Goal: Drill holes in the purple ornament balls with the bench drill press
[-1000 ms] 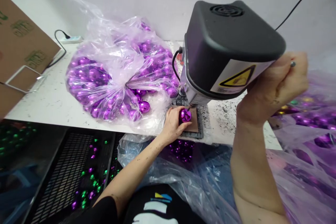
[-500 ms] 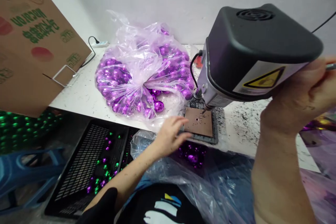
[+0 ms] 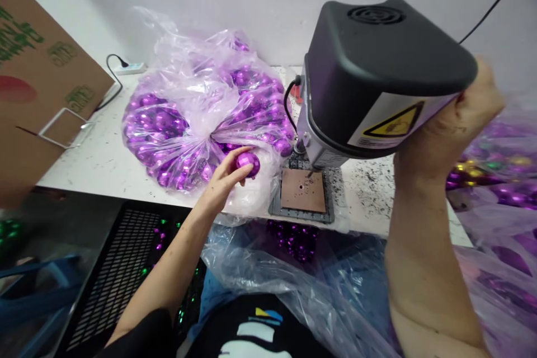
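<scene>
My left hand (image 3: 224,177) is closed on a shiny purple faceted ball (image 3: 250,163), at the open mouth of a clear plastic bag (image 3: 191,86) full of similar balls. On the right stands a bench drill press (image 3: 390,72) with a black housing and a yellow warning sticker. Behind the housing's right side is my right hand (image 3: 444,128), curled round the drill press handle; its fingers are largely hidden. Below the drill bit (image 3: 310,173) a brown square board (image 3: 302,198) with a small hole lies on the press's grey base (image 3: 329,213).
Dark shavings (image 3: 369,184) litter the white table (image 3: 98,162). A cardboard box (image 3: 42,95) stands at left, with a black crate (image 3: 104,268) below the table edge. Clear plastic sheeting (image 3: 272,274) hangs over my lap, with purple balls (image 3: 297,240) under the edge. More bagged balls (image 3: 499,179) are at right.
My left hand has moved left and up from beside the board to the bag and taken hold of a purple ball. My right hand remains at the drill press. The view has shifted right.
</scene>
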